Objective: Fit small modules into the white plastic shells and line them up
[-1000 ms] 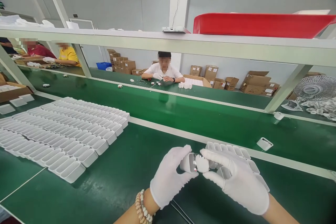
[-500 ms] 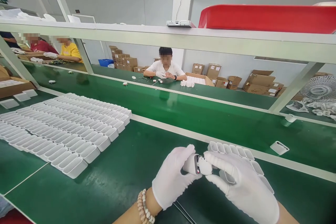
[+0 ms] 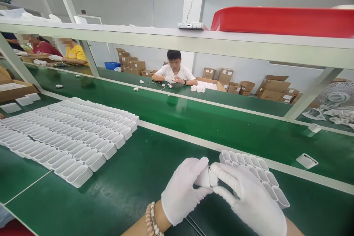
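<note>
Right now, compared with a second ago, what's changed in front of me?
The white insert in your right hand has gone in toward the white shell in your left hand, and the gap between them has closed up. On the green belt, the nearest white case has travelled right. Both hands keep their hold, and the big block of shells stays put.

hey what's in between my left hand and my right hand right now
A white case, by the left hand's fingers, and a rounded white part at its end, by the right hand's, in the head view.
</note>
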Available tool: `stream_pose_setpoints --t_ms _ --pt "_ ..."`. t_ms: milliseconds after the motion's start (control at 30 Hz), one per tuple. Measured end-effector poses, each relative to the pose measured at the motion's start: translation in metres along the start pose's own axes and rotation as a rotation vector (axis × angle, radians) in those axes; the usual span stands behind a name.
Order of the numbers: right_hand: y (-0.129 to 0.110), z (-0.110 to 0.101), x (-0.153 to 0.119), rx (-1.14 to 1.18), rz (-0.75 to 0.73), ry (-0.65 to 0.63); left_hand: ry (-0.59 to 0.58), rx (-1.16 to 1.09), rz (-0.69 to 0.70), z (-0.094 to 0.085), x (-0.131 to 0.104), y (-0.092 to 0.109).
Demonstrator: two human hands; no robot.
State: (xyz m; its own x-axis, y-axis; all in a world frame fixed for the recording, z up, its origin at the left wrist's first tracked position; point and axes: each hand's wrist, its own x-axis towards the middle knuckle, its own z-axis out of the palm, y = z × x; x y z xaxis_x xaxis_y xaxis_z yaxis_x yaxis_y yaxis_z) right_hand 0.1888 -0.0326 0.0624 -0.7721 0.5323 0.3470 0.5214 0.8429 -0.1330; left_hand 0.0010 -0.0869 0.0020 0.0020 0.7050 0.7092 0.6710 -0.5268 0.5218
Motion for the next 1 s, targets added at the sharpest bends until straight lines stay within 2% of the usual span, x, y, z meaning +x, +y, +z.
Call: stream_pose_setpoints --t_ms 133,233,367,567,700,833,933,1000 --pt "-0.003 0.025 -0.007 0.068 0.0 -0.005 0.093 -0.007 -0.134 0.004 -0.002 -0.001" --pt "-0.006 0.046 -0.014 0.188 0.03 -0.023 0.108 -0.017 -0.257 0.007 -0.003 0.003" --pt "-0.013 0.058 -0.017 0.331 0.087 -0.075 0.127 -0.073 -0.364 0.009 -0.006 0.011" --pt "-0.023 0.056 -0.014 0.441 0.031 0.008 0.151 -0.105 -0.328 0.006 -0.012 0.017" --pt "-0.029 0.045 -0.013 0.349 0.017 0.15 0.228 -0.107 -0.26 0.005 -0.013 0.023" --pt "-0.038 0.033 -0.015 0.225 0.052 0.331 0.18 -0.171 -0.263 0.007 -0.013 0.028" --pt "-0.042 0.028 -0.017 0.155 0.07 0.365 0.162 -0.232 -0.286 0.009 -0.015 0.027" --pt "-0.043 0.026 -0.018 0.142 0.049 0.358 0.19 -0.226 -0.255 0.01 -0.015 0.027"
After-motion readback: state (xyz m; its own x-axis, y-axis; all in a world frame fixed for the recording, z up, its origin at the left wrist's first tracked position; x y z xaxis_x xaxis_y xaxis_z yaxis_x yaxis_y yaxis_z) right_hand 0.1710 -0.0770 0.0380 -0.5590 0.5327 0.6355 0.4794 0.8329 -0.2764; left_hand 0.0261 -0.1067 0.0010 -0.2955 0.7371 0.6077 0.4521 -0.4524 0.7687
